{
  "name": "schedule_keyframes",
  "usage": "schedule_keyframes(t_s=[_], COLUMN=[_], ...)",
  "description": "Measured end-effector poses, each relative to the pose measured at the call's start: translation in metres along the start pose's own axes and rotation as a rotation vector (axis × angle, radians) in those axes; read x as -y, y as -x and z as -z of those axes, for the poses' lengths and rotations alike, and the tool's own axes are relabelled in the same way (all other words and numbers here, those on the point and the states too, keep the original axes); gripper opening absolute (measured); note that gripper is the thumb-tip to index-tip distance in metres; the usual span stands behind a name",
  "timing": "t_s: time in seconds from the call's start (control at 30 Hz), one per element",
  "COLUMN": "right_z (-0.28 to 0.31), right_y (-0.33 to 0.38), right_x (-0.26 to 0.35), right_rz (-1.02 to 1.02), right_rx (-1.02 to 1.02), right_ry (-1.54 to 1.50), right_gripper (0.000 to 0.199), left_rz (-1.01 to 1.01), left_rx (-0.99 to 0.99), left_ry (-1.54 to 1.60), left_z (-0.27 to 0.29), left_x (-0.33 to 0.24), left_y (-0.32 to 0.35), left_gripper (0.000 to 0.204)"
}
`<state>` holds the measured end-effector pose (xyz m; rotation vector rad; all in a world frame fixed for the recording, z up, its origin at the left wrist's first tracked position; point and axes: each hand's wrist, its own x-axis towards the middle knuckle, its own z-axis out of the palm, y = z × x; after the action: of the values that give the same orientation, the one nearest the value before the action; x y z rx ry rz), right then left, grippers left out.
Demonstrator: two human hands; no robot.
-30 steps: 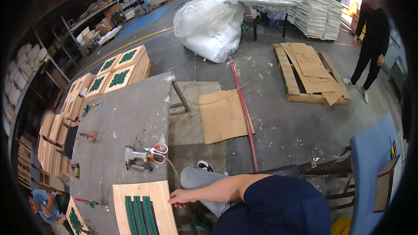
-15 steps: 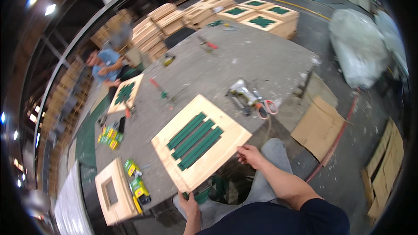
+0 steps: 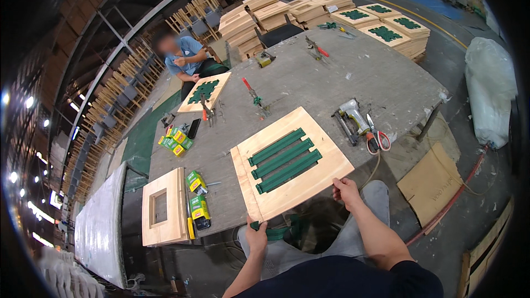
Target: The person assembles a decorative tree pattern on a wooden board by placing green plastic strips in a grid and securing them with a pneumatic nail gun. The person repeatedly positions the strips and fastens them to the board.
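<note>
Clamped by the left hand (image 3: 256, 239) at its near corner and the right hand (image 3: 346, 193) at its right corner, the wooden frame (image 3: 298, 183) overlaps the table's (image 3: 298, 83) near edge; positioning seems in hand, the next move calling for steady support.

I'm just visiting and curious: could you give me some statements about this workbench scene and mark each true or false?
1. The left hand and right hand are both at the wooden panel's edge. True.
2. Five green straps cross the panel. False: three do.
3. Scissors lie beside the grey power tool. True.
4. The wooden frame with a rectangular opening lies right of the panel. False: left.
5. The seated co-worker wears a blue top. True.
</note>
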<state>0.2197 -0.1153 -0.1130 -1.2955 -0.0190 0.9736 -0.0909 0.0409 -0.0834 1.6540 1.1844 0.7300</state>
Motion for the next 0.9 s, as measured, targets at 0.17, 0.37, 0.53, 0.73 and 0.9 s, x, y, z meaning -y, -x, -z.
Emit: schedule_keyframes(t_s=[0.17,0.37,0.53,0.73,0.9], right_z=[0.007,-0.003,-0.003,-0.001,-0.004], right_y=[0.000,0.002,0.000,-0.004,-0.003], right_x=[-0.005,-0.002,-0.005,-0.006,-0.006], right_rz=[0.008,0.057,0.057,0.105,0.103], right_rx=[-0.051,-0.027,-0.030,-0.031,-0.043], right_ry=[-0.002,0.013,0.019,0.007,-0.001], right_gripper=[0.026,0.028,0.028,0.027,0.025], left_rz=[0.052,0.042,-0.014,-0.035,-0.033], left_rx=[0.053,-0.010,-0.036,-0.075,-0.100], left_ry=[-0.032,-0.004,0.035,0.018,-0.070], left_z=[-0.004,0.002,0.002,0.000,0.002], left_x=[-0.017,-0.010,-0.009,-0.003,-0.005], left_y=[0.004,0.000,0.002,-0.002,0.002], left_gripper=[0.062,0.049,0.048,0.050,0.052])
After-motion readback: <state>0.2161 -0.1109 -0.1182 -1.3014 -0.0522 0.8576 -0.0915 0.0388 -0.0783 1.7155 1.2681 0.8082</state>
